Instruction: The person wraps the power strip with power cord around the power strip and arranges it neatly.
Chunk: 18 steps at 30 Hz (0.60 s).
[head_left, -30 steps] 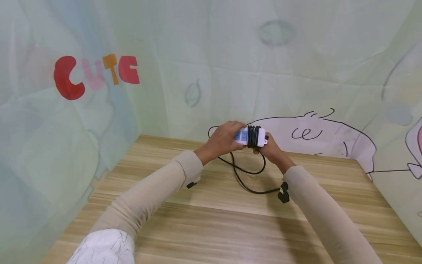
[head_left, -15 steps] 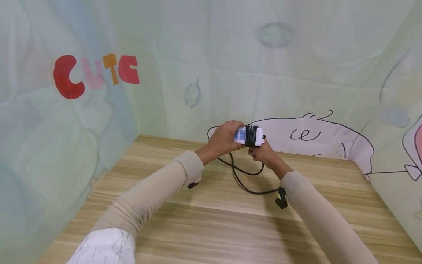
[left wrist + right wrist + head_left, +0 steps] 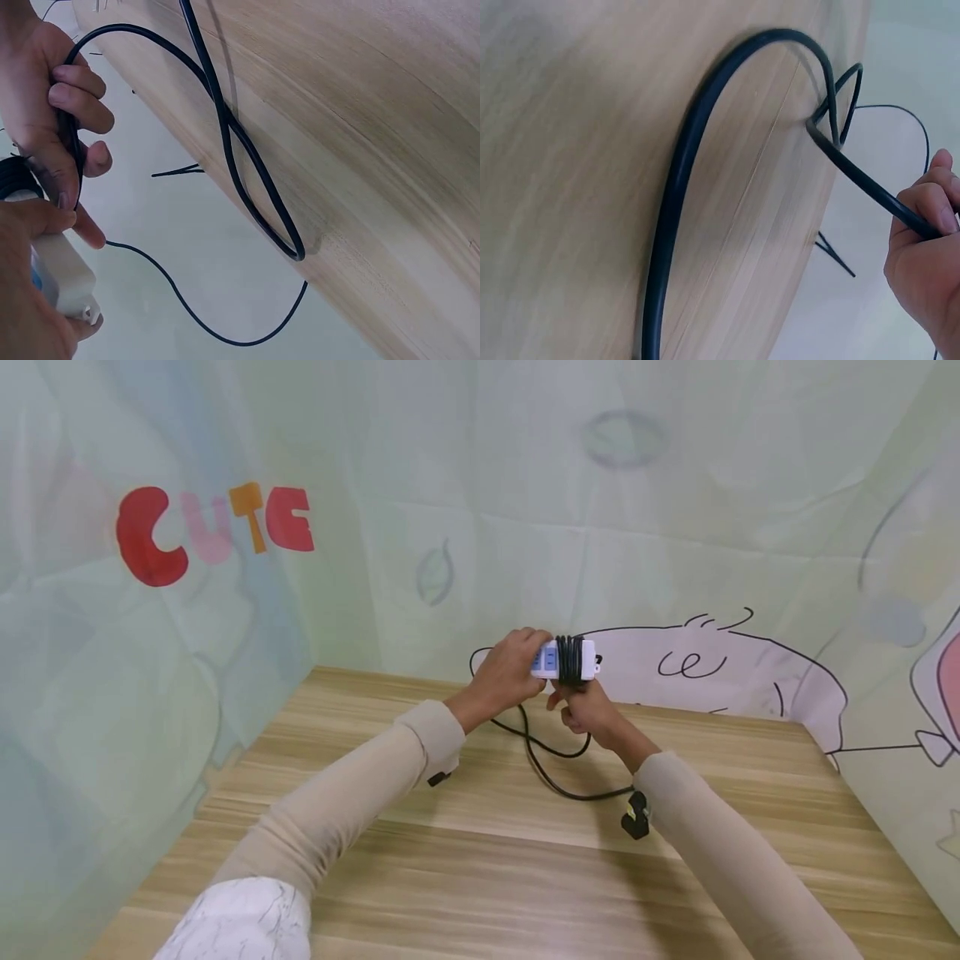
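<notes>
In the head view my left hand (image 3: 507,674) grips the left end of a white power strip (image 3: 547,660) with blue sockets, held up near the back wall. Black cord (image 3: 571,660) is wound in several turns around the strip's right part. My right hand (image 3: 590,706) is just below those turns. In the left wrist view, the right hand's curled fingers (image 3: 79,97) hold the running cord (image 3: 169,49), close to the strip's white end (image 3: 71,281). The right wrist view has the cord (image 3: 874,196) passing into the right hand (image 3: 930,262). Part of the left hand's grip is hidden.
Loose loops of cord (image 3: 555,785) lie on the wood-grain table (image 3: 480,877) below the hands. A printed fabric wall (image 3: 480,568) stands behind the table and along its left. A small black device (image 3: 636,817) sits by the right cuff.
My right hand has moved left, from behind the strip's right end to beneath the wound turns. The strip has shifted slightly left and up, still in my left hand.
</notes>
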Tool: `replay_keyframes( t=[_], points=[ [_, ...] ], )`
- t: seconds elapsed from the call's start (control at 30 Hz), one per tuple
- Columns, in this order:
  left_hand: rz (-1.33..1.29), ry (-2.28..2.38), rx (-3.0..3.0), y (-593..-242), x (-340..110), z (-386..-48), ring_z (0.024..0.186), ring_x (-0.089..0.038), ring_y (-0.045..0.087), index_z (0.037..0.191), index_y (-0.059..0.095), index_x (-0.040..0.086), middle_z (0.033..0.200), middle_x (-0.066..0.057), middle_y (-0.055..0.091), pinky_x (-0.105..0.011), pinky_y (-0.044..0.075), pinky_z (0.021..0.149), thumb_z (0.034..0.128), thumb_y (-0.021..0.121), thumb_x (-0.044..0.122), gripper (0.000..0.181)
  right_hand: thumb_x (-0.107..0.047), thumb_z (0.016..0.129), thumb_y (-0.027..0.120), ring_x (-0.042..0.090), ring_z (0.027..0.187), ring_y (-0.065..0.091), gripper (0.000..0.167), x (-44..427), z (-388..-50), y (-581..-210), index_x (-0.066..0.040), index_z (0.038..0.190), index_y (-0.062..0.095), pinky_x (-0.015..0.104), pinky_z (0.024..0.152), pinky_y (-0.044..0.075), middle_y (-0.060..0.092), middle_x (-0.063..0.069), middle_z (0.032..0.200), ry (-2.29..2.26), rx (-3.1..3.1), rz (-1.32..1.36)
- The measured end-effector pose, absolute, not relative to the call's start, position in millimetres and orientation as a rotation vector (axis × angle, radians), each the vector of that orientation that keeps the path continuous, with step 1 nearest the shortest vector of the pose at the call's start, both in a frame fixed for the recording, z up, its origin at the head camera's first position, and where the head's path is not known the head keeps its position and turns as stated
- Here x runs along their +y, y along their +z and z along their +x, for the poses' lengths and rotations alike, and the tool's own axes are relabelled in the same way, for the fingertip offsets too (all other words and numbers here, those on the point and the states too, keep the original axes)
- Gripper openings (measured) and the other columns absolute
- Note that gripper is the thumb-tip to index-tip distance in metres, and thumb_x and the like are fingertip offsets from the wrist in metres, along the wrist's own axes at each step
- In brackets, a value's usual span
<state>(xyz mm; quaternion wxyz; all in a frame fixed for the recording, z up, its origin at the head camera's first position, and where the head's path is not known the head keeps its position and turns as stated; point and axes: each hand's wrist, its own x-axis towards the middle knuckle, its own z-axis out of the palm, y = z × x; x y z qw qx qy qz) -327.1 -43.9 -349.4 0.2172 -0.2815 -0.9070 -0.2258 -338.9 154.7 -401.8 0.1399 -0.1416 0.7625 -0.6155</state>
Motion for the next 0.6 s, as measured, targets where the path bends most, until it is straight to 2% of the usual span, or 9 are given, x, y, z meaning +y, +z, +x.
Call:
replay_keyframes(
  t=[0.13,0.33,0.43,0.6],
  points=[
    [-0.77,-0.615,-2.496,-350.0,-43.8,-328.5,0.116,-0.035,0.073,0.143,0.067,-0.003,0.134,-0.02,0.075,-0.045,0.063,0.1,0.092,0.085,0.0,0.055,-0.033,0.124,0.04,0.005,0.049,0.032,0.043,148.5,-335.0,-401.9,-0.002,0.151,0.051,0.022,0.047,0.028,0.06,-0.001,0.085,-1.765,2.209,-0.36],
    [-0.754,-0.604,-2.48,-350.3,-44.1,-331.5,0.119,-0.036,0.073,0.141,0.067,-0.004,0.133,-0.021,0.076,-0.045,0.063,0.103,0.0942,0.088,0.004,0.052,-0.039,0.124,0.037,0.006,0.05,0.032,0.044,140.2,-327.9,-399.3,0.0,0.137,0.054,0.023,0.048,0.028,0.056,-0.002,0.083,-1.702,2.267,-0.34],
    [-0.751,-0.593,-2.483,-350.3,-43.7,-332.0,0.119,-0.036,0.074,0.141,0.067,-0.005,0.133,-0.021,0.076,-0.045,0.063,0.104,0.0944,0.088,0.004,0.052,-0.04,0.124,0.037,0.006,0.051,0.033,0.045,139.2,-325.2,-398.1,-0.001,0.136,0.054,0.023,0.048,0.028,0.055,-0.001,0.083,-1.693,2.285,-0.334],
    [-0.726,-0.569,-2.488,-349.6,-42.8,-331.2,0.119,-0.036,0.074,0.142,0.066,-0.006,0.133,-0.022,0.076,-0.045,0.063,0.103,0.0948,0.087,0.002,0.052,-0.037,0.124,0.037,0.005,0.052,0.034,0.046,139.4,-323.1,-397.0,0.0,0.144,0.055,0.023,0.048,0.029,0.056,-0.001,0.084,-1.679,2.302,-0.359]
  ],
)
